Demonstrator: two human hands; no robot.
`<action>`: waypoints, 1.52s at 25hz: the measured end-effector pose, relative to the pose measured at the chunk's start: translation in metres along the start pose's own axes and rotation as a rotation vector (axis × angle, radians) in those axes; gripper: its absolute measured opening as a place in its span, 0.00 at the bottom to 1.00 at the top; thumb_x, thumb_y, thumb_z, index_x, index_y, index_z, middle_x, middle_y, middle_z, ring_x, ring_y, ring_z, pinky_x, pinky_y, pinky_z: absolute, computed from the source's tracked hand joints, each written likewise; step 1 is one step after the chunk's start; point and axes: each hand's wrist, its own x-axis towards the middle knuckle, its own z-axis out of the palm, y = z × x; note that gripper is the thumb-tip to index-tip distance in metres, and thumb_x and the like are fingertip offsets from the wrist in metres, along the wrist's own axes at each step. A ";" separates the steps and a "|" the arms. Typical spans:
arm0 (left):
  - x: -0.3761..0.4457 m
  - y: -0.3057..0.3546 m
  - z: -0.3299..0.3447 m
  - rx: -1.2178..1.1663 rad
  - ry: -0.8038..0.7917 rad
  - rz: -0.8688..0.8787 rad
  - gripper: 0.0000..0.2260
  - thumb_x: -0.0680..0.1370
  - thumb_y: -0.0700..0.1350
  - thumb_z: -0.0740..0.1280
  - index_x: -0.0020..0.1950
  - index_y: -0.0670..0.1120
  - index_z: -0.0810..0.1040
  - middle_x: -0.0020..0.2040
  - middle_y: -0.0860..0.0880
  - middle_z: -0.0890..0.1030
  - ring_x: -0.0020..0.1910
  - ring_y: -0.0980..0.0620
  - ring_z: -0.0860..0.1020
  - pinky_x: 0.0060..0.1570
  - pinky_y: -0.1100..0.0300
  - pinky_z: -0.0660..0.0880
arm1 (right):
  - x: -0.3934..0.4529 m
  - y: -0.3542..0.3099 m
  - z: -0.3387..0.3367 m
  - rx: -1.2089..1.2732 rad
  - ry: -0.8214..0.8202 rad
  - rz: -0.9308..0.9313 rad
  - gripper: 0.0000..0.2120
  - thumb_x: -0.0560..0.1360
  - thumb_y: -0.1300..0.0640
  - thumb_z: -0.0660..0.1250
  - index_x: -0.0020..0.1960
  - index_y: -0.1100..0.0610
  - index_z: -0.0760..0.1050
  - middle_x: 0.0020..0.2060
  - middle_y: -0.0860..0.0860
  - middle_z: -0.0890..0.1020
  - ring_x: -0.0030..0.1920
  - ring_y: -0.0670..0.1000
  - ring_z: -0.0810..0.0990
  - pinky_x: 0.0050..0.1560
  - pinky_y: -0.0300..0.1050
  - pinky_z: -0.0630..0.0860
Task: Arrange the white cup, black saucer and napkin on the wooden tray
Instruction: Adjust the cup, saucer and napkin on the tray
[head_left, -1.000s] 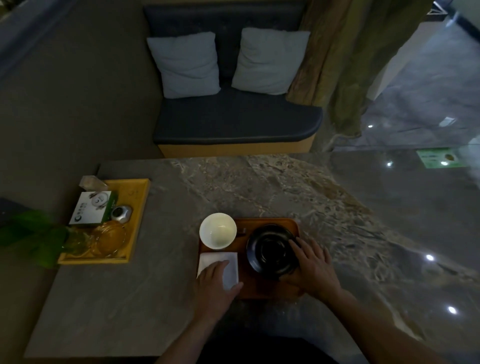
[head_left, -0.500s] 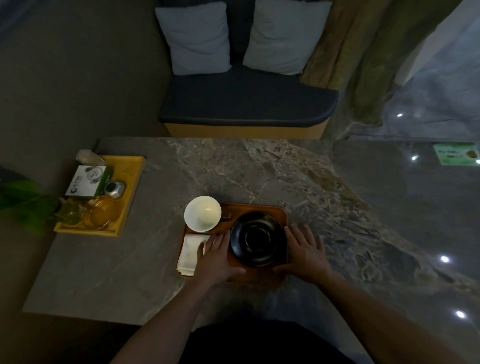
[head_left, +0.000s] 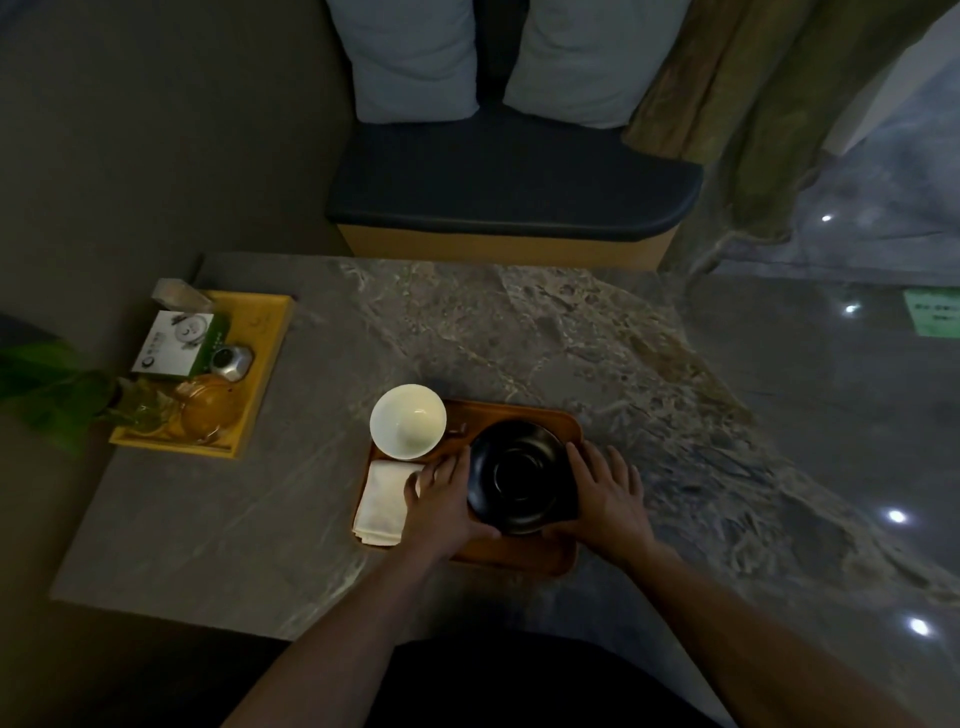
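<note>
Hands (head_left: 451, 501) flanking saucer (head_left: 522, 483), tray-centre.

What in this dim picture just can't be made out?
- Head view: print on the white box on the yellow tray is too small.
- The napkin is partly hidden by the left hand.
- The saucer is dark, so each hand's grip is unclear.

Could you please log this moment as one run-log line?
left hand: on saucer | right hand: on saucer | cup, napkin: on tray
</note>
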 end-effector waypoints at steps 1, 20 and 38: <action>0.000 0.000 0.001 0.000 -0.001 0.004 0.55 0.64 0.65 0.74 0.79 0.54 0.42 0.80 0.51 0.53 0.78 0.46 0.49 0.75 0.42 0.48 | -0.001 0.000 0.000 0.003 -0.002 0.001 0.58 0.62 0.26 0.67 0.78 0.47 0.41 0.79 0.51 0.49 0.78 0.60 0.42 0.75 0.66 0.44; -0.013 -0.013 0.003 0.079 0.006 0.069 0.53 0.65 0.67 0.72 0.79 0.53 0.43 0.79 0.50 0.54 0.78 0.47 0.47 0.75 0.40 0.48 | -0.019 -0.001 0.021 -0.072 0.034 0.003 0.57 0.60 0.20 0.59 0.78 0.47 0.41 0.79 0.52 0.47 0.77 0.60 0.44 0.76 0.62 0.45; -0.009 -0.021 -0.009 0.100 -0.028 0.086 0.52 0.67 0.65 0.72 0.79 0.55 0.41 0.80 0.51 0.52 0.79 0.48 0.47 0.74 0.40 0.44 | -0.018 -0.009 0.032 -0.074 0.064 0.022 0.58 0.59 0.18 0.52 0.78 0.47 0.40 0.80 0.50 0.46 0.78 0.60 0.43 0.75 0.65 0.43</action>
